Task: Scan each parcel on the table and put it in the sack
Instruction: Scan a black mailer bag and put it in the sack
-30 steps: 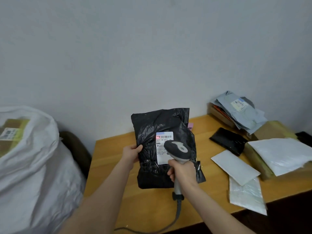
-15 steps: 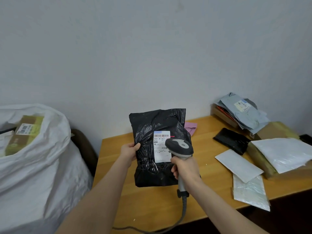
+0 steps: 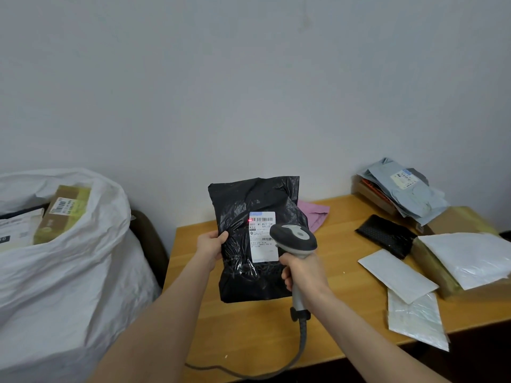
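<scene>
My left hand (image 3: 210,244) grips the left edge of a black plastic parcel (image 3: 249,200), holding it upright over the wooden table (image 3: 257,327). A white shipping label (image 3: 262,236) faces me, with a red scan dot at its top left. My right hand (image 3: 302,273) grips the handle of a grey barcode scanner (image 3: 294,236), its head aimed at the label. The scanner's cable (image 3: 301,346) trails down off the table's front edge. The big white sack (image 3: 63,272) stands open at the left.
A taped cardboard box (image 3: 65,211) and a white parcel lie inside the sack. On the table's right sit a black mailer (image 3: 385,235), two white mailers (image 3: 398,275), a white bag on a brown box (image 3: 467,258), and grey bags (image 3: 406,189). A pink parcel (image 3: 315,214) lies behind.
The view shifted left, showing more of the sack. The parcel and scanner stayed together, and a red scan dot now shows on the label's top left.
</scene>
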